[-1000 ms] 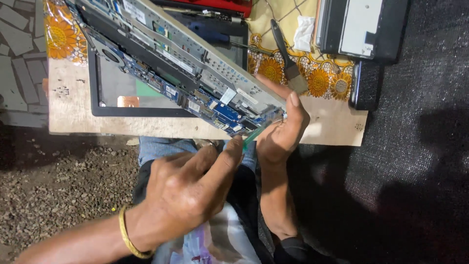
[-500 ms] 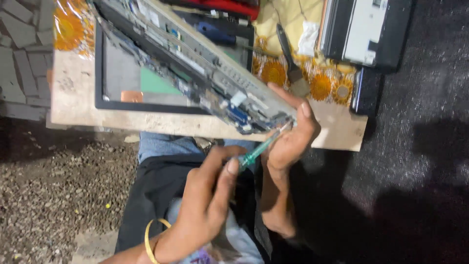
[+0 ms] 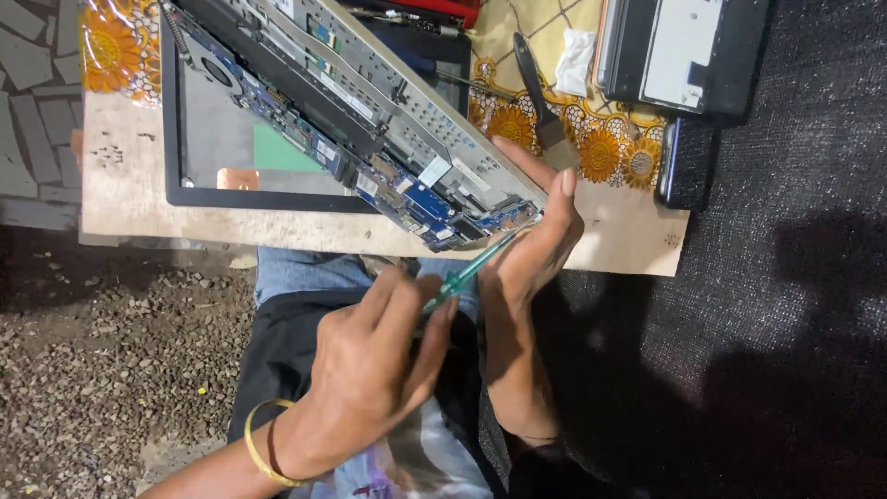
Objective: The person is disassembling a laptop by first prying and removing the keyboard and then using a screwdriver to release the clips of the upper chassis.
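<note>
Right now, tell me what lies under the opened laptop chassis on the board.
Under the tilted laptop chassis lies a black-framed screen panel with green and copper patches, flat on the wooden board. The chassis covers the panel's right part. The right hand props the chassis corner.

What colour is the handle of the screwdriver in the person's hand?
Translucent green screwdriver handle, seen in the head view.
</note>
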